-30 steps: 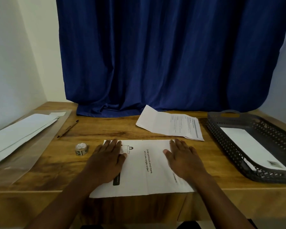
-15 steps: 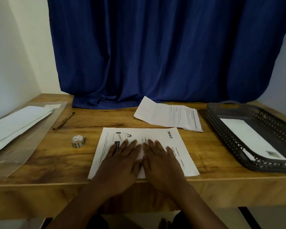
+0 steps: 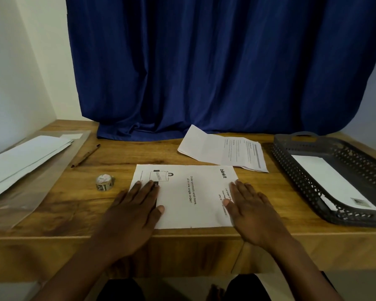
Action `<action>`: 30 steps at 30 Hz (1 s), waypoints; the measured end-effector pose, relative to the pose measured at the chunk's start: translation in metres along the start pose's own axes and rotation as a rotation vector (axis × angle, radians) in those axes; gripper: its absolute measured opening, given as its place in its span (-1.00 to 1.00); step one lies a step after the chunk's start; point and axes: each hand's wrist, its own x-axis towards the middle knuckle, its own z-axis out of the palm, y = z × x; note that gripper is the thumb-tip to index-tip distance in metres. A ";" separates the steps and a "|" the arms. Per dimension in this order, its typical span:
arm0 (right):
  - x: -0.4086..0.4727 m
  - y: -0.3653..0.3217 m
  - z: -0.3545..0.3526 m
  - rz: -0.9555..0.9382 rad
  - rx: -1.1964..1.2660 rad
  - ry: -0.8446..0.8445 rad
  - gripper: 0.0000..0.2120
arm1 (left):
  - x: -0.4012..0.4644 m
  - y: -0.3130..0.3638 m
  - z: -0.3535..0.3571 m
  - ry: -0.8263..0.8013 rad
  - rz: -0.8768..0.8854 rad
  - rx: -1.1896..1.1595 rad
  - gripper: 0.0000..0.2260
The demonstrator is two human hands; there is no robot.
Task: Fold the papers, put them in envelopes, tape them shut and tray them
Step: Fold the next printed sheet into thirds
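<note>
A printed white sheet (image 3: 191, 192) lies flat at the table's front edge. My left hand (image 3: 132, 211) presses flat on its left side, fingers spread. On the sheet's right edge rests my right hand (image 3: 248, 209), also flat and holding nothing. Behind it lies a second printed paper (image 3: 224, 148), creased and partly unfolded. White envelopes (image 3: 24, 159) are stacked at the far left on a clear plastic sleeve. A small roll of patterned tape (image 3: 104, 182) stands left of the sheet. The dark perforated tray (image 3: 300, 170) at the right holds one white envelope (image 3: 332, 181) with a taped corner.
A brown pen (image 3: 85, 155) lies between the envelopes and the tape roll. A dark blue curtain (image 3: 204, 72) hangs behind the wooden table (image 3: 74, 203) and drapes onto its back edge. White walls close in on the left and right.
My hands were together at the sheet's middle half a second ago and have slid apart to its left and right sides. The sheet itself stays flat in place.
</note>
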 end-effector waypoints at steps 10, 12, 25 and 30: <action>-0.033 -0.041 -0.006 -0.080 0.214 0.375 -0.23 | -0.018 0.026 -0.009 -0.026 -0.055 0.007 -0.20; -0.046 -0.066 -0.003 -0.254 0.215 0.273 -0.13 | -0.030 0.038 -0.012 0.012 -0.058 0.031 -0.16; -0.057 -0.080 0.011 -0.572 0.320 0.228 -0.50 | -0.040 -0.015 -0.064 0.061 -0.192 -0.756 -0.44; -0.044 -0.059 -0.014 -0.285 0.989 0.163 -0.67 | -0.006 -0.037 -0.079 0.210 -0.310 -1.519 -0.24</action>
